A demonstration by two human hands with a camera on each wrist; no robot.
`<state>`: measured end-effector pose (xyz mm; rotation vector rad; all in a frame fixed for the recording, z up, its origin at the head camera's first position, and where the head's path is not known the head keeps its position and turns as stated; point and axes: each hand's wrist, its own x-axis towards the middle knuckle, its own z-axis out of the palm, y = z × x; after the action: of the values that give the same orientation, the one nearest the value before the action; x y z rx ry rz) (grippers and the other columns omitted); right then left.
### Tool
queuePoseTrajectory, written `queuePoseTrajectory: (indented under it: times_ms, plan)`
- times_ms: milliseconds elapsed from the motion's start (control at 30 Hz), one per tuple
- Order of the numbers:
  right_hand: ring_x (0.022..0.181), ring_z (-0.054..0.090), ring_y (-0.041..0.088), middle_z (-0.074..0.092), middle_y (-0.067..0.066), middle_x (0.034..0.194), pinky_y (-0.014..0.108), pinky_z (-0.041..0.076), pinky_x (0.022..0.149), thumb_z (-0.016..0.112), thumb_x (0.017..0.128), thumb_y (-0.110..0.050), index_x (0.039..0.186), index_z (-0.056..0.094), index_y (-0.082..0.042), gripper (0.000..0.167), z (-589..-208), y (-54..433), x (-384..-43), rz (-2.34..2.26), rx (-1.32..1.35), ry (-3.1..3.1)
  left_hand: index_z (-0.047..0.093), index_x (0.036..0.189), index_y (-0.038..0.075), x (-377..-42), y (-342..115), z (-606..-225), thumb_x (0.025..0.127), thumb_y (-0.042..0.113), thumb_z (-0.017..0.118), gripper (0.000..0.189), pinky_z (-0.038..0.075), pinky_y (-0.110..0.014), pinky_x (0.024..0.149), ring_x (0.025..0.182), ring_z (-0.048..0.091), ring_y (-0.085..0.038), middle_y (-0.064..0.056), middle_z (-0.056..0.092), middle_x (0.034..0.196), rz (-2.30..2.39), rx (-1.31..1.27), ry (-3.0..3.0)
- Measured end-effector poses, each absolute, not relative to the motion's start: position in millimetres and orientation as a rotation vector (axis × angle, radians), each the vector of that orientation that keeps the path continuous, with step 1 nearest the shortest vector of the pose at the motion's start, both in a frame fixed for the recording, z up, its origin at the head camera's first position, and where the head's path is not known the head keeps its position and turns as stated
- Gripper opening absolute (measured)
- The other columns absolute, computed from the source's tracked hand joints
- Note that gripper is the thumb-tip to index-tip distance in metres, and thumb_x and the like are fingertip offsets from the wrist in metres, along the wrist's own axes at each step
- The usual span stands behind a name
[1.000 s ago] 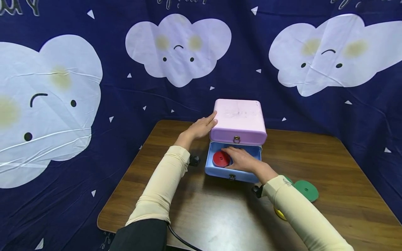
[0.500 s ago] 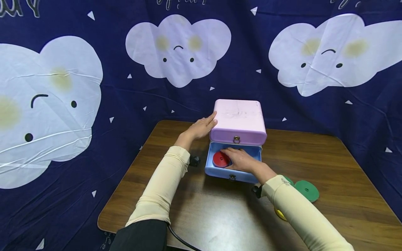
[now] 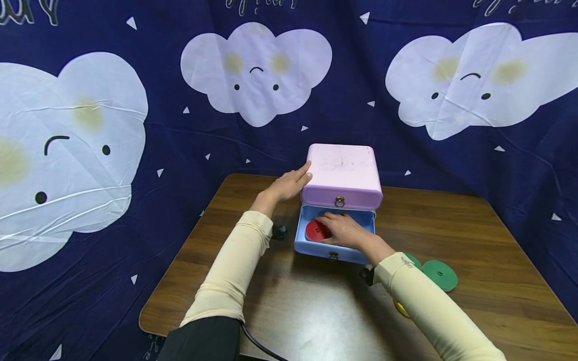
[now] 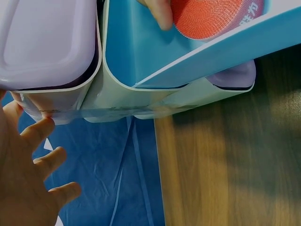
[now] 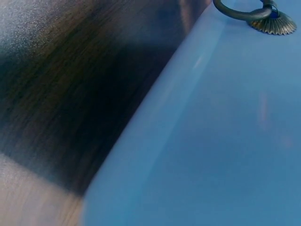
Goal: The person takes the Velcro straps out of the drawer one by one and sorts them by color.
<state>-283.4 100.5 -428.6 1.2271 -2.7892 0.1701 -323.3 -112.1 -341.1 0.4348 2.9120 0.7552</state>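
Note:
My right hand (image 3: 346, 231) reaches down into a pulled-out blue drawer (image 3: 307, 245), its thumb and fingers around the right side of a red round roll (image 3: 316, 231). In the left wrist view, a fingertip lies right at the edge of the roll (image 4: 207, 18), whose side carries pale lettering. My left hand (image 3: 287, 185) rests with straight fingers against the left side of the pink-topped drawer box (image 3: 343, 168). The left wrist view shows that hand (image 4: 35, 165) with its fingers spread at the box's side. The right wrist view shows only the drawer front (image 5: 225, 117), not the hand.
Green discs (image 3: 440, 275) and a yellow round thing (image 3: 401, 308) lie on the wooden table (image 3: 280, 301) by my right forearm, partly hidden by the sleeve. A ring pull (image 3: 333, 255) hangs on the drawer front. A dark blue cloud-print cloth (image 3: 352, 110) hangs behind the table.
My right hand has shifted slightly left, its fingers reaching further over the red roll. My left hand and the drawer stay where they were.

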Motion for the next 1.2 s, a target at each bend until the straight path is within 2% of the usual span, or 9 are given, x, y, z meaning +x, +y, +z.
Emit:
queuePoseTrajectory:
  times_ms: [167, 400, 767, 1033, 1200]
  plan:
    - [0.111, 0.058, 0.022, 0.06, 0.008, 0.123, 0.048, 0.047, 0.089, 0.072, 0.08, -0.044, 0.131, 0.054, -0.01, 0.064, -427, 104, -282, 0.191, 1.229, -2.778, 0.005, 0.151, 0.039, -323, -110, -340, 0.099, 0.057, 0.017, 0.056, 0.014, -0.047, 0.12, 0.148, 0.015, -0.027, 0.0, 0.021, 0.159, 0.753, 0.446, 2.914]
    - [0.11, 0.057, 0.023, 0.06, 0.009, 0.124, 0.049, 0.045, 0.094, 0.073, 0.079, -0.043, 0.131, 0.055, -0.009, 0.065, -423, 108, -279, 0.277, 1.198, -2.824, 0.005, 0.151, 0.038, -322, -108, -338, 0.099, 0.057, 0.016, 0.057, 0.014, -0.049, 0.119, 0.147, 0.016, -0.028, 0.0, 0.021, 0.158, 0.752, 0.454, 2.919]
    - [0.11, 0.058, 0.022, 0.058, 0.009, 0.129, 0.043, 0.047, 0.097, 0.074, 0.079, -0.042, 0.134, 0.052, -0.01, 0.068, -415, 115, -276, 0.426, 1.16, -2.858, 0.006, 0.151, 0.037, -323, -107, -340, 0.099, 0.057, 0.017, 0.058, 0.015, -0.049, 0.119, 0.147, 0.017, -0.029, -0.002, 0.02, 0.159, 0.764, 0.479, 2.912]
    - [0.118, 0.055, 0.027, 0.054, 0.008, 0.136, 0.05, 0.042, 0.103, 0.072, 0.078, -0.047, 0.139, 0.048, -0.013, 0.074, -397, 122, -266, 0.526, 1.108, -2.909, 0.005, 0.151, 0.038, -323, -108, -341, 0.099, 0.057, 0.017, 0.057, 0.016, -0.048, 0.119, 0.147, 0.017, -0.028, -0.002, 0.021, 0.159, 0.761, 0.466, 2.916]
    - [0.116, 0.054, 0.029, 0.053, 0.009, 0.137, 0.053, 0.042, 0.101, 0.074, 0.076, -0.049, 0.139, 0.048, -0.015, 0.076, -383, 126, -258, 0.563, 1.067, -2.905, 0.004, 0.151, 0.04, -322, -111, -340, 0.098, 0.058, 0.018, 0.057, 0.015, -0.049, 0.119, 0.147, 0.016, -0.027, -0.002, 0.02, 0.159, 0.779, 0.437, 2.907]
